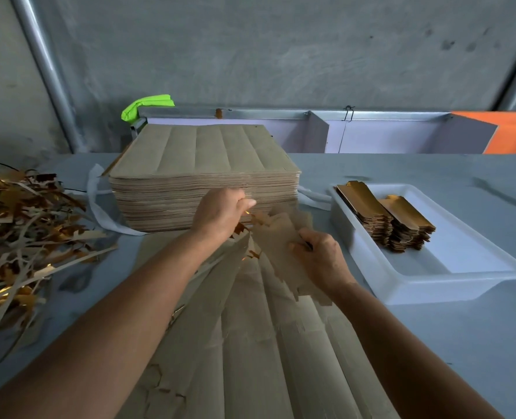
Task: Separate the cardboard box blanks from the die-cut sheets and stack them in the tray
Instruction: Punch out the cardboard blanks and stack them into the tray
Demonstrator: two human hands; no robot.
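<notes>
A brown die-cut sheet (pixel 250 343) lies in front of me on the grey table, its far end lifted and partly torn. My left hand (pixel 220 214) pinches a thin waste strip at the sheet's far edge. My right hand (pixel 320 258) grips a box blank (pixel 280 234) that is coming away from the sheet. A tall stack of uncut sheets (pixel 205 170) stands just behind my hands. At the right, a white tray (pixel 432 282) holds two short stacks of separated blanks (pixel 386 219) with gold faces.
A heap of torn brown and gold waste strips (pixel 17 231) covers the table's left side. White strapping (pixel 99 207) lies around the big stack. A metal-framed partition (pixel 326 131) and a green cloth (pixel 146 105) stand behind.
</notes>
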